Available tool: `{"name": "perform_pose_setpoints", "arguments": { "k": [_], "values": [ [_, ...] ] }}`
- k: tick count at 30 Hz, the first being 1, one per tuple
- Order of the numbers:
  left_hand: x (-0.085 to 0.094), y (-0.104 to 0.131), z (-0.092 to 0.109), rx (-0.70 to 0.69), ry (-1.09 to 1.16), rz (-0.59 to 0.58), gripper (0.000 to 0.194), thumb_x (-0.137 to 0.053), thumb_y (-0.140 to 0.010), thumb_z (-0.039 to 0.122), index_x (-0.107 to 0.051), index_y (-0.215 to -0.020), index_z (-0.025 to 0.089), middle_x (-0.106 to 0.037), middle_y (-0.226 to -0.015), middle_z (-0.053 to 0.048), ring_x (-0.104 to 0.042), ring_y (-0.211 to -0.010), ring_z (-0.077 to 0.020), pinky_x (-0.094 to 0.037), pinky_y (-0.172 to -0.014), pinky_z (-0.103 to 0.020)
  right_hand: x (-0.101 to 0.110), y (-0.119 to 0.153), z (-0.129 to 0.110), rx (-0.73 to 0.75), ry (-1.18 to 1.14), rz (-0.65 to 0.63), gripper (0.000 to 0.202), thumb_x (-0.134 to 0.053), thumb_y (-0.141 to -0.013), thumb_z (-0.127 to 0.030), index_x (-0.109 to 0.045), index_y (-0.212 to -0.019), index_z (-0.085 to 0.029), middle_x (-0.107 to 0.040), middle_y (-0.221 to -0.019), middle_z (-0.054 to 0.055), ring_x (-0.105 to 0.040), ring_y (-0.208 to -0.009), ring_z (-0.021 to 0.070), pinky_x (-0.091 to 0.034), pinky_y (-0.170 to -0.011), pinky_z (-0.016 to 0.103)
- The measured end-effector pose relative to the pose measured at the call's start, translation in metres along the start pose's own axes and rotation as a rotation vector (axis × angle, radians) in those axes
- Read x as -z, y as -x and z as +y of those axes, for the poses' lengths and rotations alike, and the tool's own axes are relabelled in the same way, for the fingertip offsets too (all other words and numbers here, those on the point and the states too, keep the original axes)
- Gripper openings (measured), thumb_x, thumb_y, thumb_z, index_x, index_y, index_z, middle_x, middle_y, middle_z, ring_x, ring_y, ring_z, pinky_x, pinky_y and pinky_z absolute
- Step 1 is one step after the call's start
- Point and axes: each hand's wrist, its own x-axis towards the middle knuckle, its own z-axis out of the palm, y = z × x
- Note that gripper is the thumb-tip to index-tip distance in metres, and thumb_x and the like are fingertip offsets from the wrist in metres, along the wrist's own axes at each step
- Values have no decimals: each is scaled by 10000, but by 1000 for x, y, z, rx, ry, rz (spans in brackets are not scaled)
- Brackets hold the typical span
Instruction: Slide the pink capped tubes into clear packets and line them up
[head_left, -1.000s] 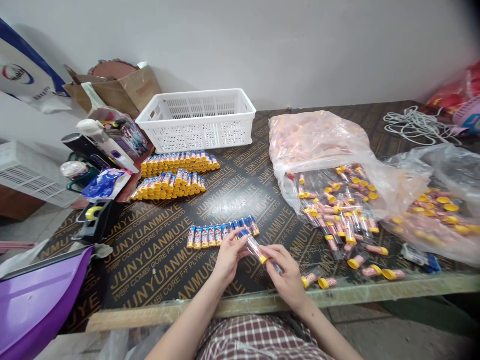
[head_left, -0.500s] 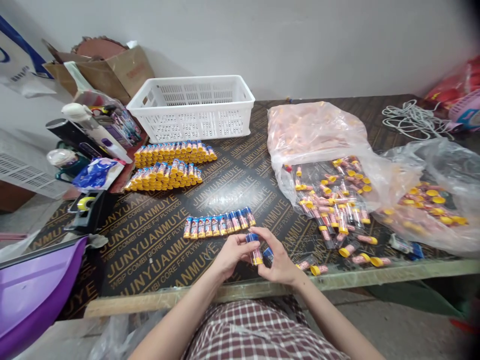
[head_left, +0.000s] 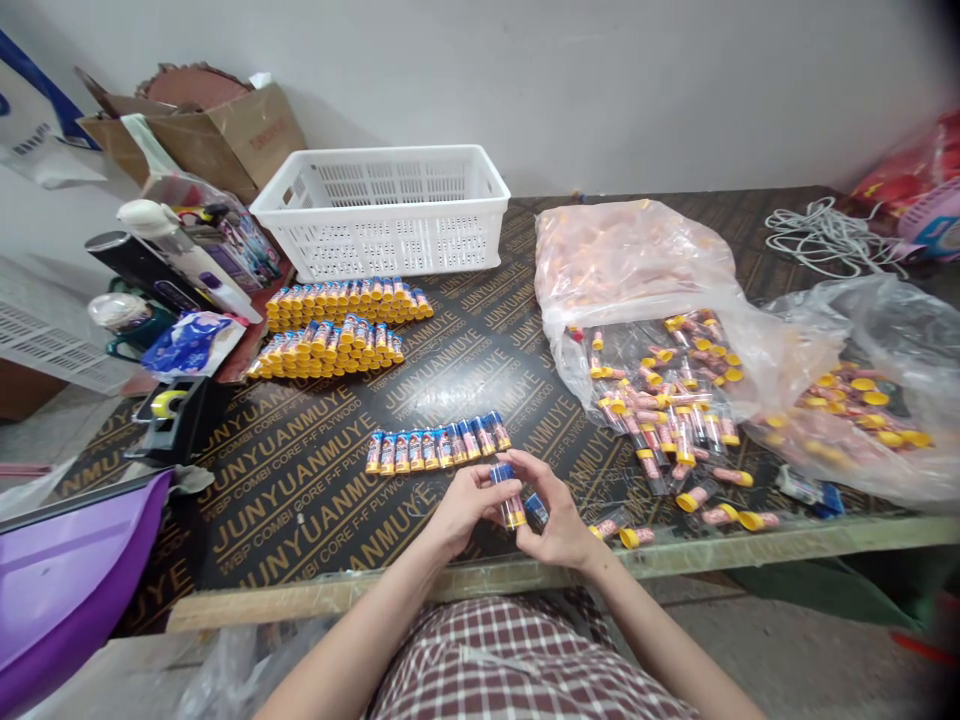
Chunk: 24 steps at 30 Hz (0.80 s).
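Note:
Near the table's front edge, a small clear tube with a yellow cap and a blue wrapper is held between both hands. My left hand is closed on its left side, thumb across the wrapper. My right hand curls round it from the right, index finger at the blue upper end and thumb near the yellow cap. Another blue-printed piece shows by the right palm; its shape is partly hidden. Just beyond the hands lies a row of wrapped tubes, side by side, yellow caps towards me.
Two stacks of wrapped tubes lie before a white plastic basket. At right, unwrapped pink-filled tubes spill from a clear plastic bag. A black tape dispenser and purple dustpan-like piece are at left.
Both hands keep nearly the same place and grip. The tube has turned slightly, and the wrapper's print shows a little differently. The view has shifted very slightly.

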Motion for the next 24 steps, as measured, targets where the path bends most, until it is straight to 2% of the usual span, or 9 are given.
{"name": "perform_pose_setpoints", "arguments": {
  "k": [6,8,11,13,15,17,19,21,24],
  "values": [
    [0,0,-2,-11,0,9,391,-800,-591,374,-699,-863,113,-621,-665,-13,-549,-555,-95,-437,-535,-207,-3,-3,-1,-7,3,5,832,-511,-578,-45,-323,-1369,-223,-475,-1321,89,-484,-1215,253,-401,-1053,422],
    [1,-1,-2,-23,-20,22,409,-791,-593,392,-696,-877,114,-625,-661,-16,-540,-538,-95,-429,-524,-210,-5,-5,-2,-2,1,-6,837,-518,-603,-50,-289,-1389,-227,-466,-1340,92,-479,-1223,249,-396,-1055,426],
    [16,-2,6,-86,-177,90,386,-766,-602,426,-688,-822,119,-639,-631,-30,-548,-517,-120,-428,-518,-233,-3,-7,-3,2,24,-31,851,-563,-673,-98,-202,-1431,-235,-355,-1438,108,-435,-1264,257,-397,-1048,442],
    [40,0,20,-188,-407,255,346,-761,-589,439,-672,-726,134,-636,-594,-33,-555,-524,-141,-419,-520,-241,3,-6,0,-4,60,-19,864,-605,-713,-156,-158,-1447,-243,-255,-1493,113,-400,-1289,272,-388,-1048,465],
    [74,7,38,-318,-678,538,333,-764,-564,454,-647,-645,154,-617,-564,-22,-546,-546,-149,-394,-522,-236,13,-4,7,-28,93,40,852,-618,-747,-198,-144,-1452,-258,-236,-1500,113,-402,-1285,273,-371,-1051,485],
    [111,18,56,-375,-878,798,345,-738,-578,487,-643,-647,163,-620,-587,-20,-546,-582,-157,-384,-547,-244,23,-2,15,-68,126,127,803,-608,-778,-215,-167,-1448,-271,-299,-1468,111,-440,-1252,261,-380,-1038,485],
    [145,27,67,-330,-1039,958,385,-708,-588,539,-635,-646,165,-617,-586,-19,-549,-590,-167,-378,-568,-256,30,-1,22,-114,174,203,732,-603,-795,-232,-237,-1427,-272,-381,-1412,107,-485,-1204,249,-420,-999,465],
    [169,32,70,-227,-1179,975,417,-670,-605,586,-619,-625,173,-617,-576,-17,-559,-599,-186,-365,-569,-264,35,-2,26,-145,236,245,643,-599,-801,-248,-334,-1386,-263,-432,-1370,102,-494,-1195,246,-440,-977,449],
    [186,30,67,-81,-1332,897,439,-635,-610,626,-606,-583,189,-629,-563,-36,-581,-613,-218,-357,-561,-272,42,-8,34,-174,360,288,470,-578,-815,-254,-491,-1276,-247,-459,-1351,93,-459,-1239,243,-392,-1025,452]
  ]
}}
